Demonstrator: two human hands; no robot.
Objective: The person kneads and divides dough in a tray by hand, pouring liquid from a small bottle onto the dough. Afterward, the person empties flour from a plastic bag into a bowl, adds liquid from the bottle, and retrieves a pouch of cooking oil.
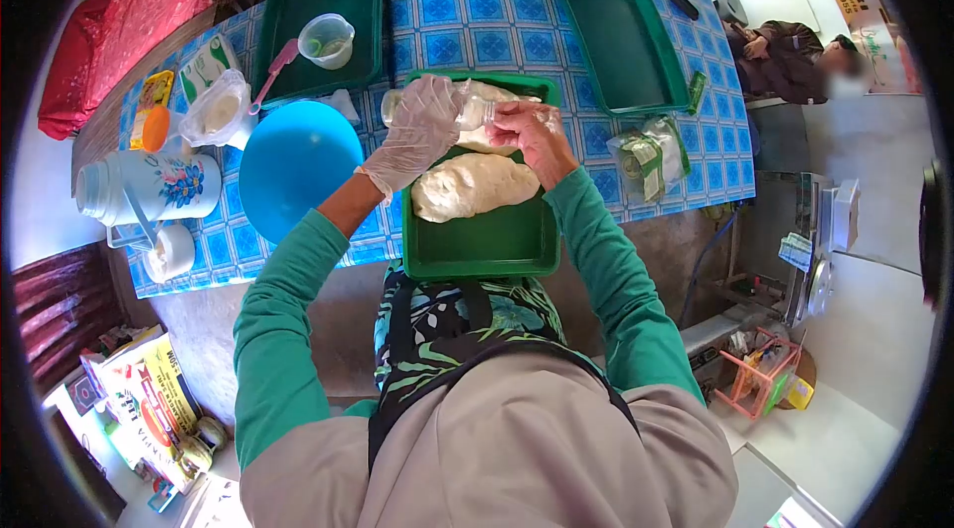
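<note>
My left hand [429, 121], in a clear plastic glove, is wrapped round a clear, bottle-like cylinder [476, 112] held crosswise over the green tray [482, 248]. My bare right hand [535, 136] has its fingers closed at the cylinder's narrower right end; glare and the fingers hide its exact shape. Just below the hands, a long lump of pale dough [475, 187] lies in the tray. Behind it is a second dough lump [502, 94], partly covered by the hands and the cylinder.
To the left stand a blue bowl [300, 170], a flowered thermos [159, 185], a white mug [171, 252] and a plastic tub [326, 41] on a green tray [273, 6]. Rightward are another green tray [621, 46] and a plastic packet [651, 158]. A person [785, 61] is at the far right.
</note>
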